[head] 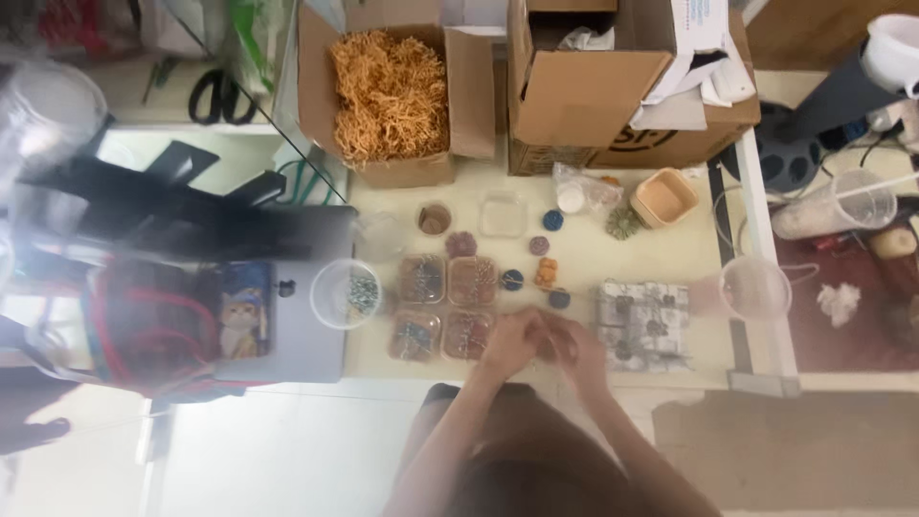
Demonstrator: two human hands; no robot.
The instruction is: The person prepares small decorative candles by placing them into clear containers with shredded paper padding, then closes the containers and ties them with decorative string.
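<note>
Both forearms up from bottom edge, converging at near edge of table [613, 258], mid-width. Left hand [510, 343] and right hand [578, 347] pressed together, fingers curled inward, touching each other. Likely pinching sth small between them, but too blurred to tell what, or whether anything is gripped at all.

Just left of left hand: four clear tubs [446, 306] in a 2x2 block, brownish inside w/ dark bits; near-right tub touching or partly under left hand. Left of block, clear round cup [346, 293] w/ dark beads, sitting on edge of grey laptop [297, 316] w/ sticker on lid.

Just right of right hand: patterned grey-white box [643, 325], near edge, dark blobs printed on it. Beyond that, at right edge, empty clear cup [755, 287].

Behind hands, mid-table: small round pieces, blue, brown, one orange figure [546, 273], scattered close together. Blue piece [560, 299] nearest to hands, just beyond fingertips. Farther back: square clear lid [502, 214], small brown cup [435, 219], beige square pot [664, 198], plastic bag [586, 191].

Far edge: open carton w/ orange shredded paper [391, 96] at left, bigger cartons [613, 86] at right.

Off table, left: scissors [218, 96] on a sill, blurred clear jar [48, 115] close to camera.
</note>
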